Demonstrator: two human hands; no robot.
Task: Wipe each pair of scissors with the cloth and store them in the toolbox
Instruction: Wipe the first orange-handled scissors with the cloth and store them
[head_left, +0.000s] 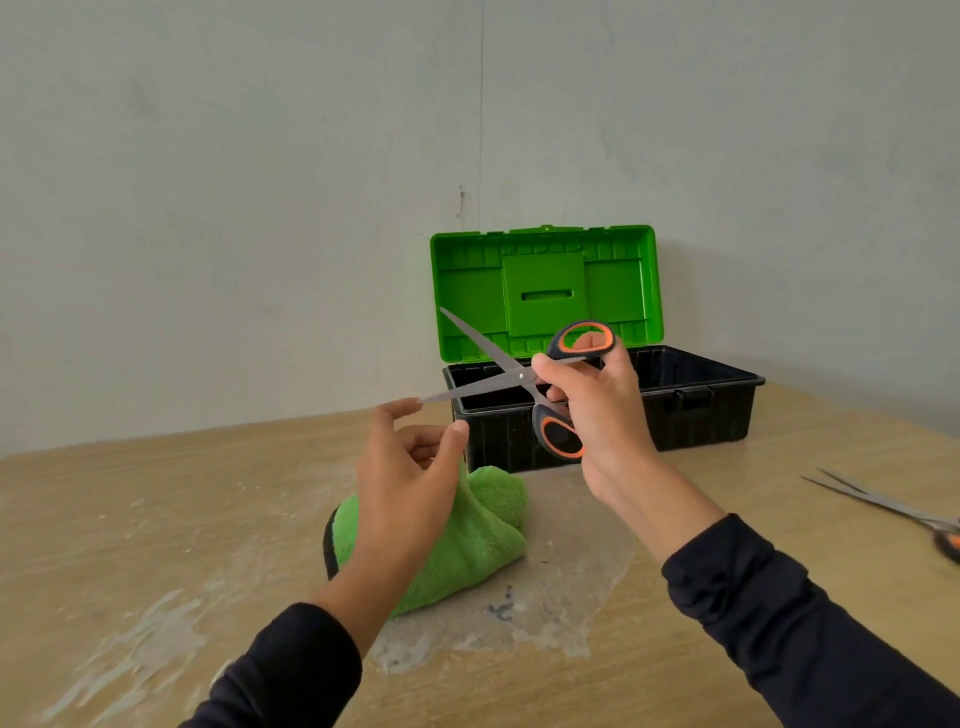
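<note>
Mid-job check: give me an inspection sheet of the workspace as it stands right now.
Surface: wooden table, with whitish smears and a dark speck near the cloth.
Job's things: open scissors held up in front of the toolbox, whose green lid stands open; no contents visible inside. Green cloth lies bunched on the table. Second pair of scissors lies at the right edge, partly out of frame.
Clutter: nothing seen.
Grippers: right hand has its grip on the scissor handles; left hand is open, fingertip at the lower blade's tip, above the cloth.
Cables: nothing seen.
Surroundings: plain grey wall behind the table.
</note>
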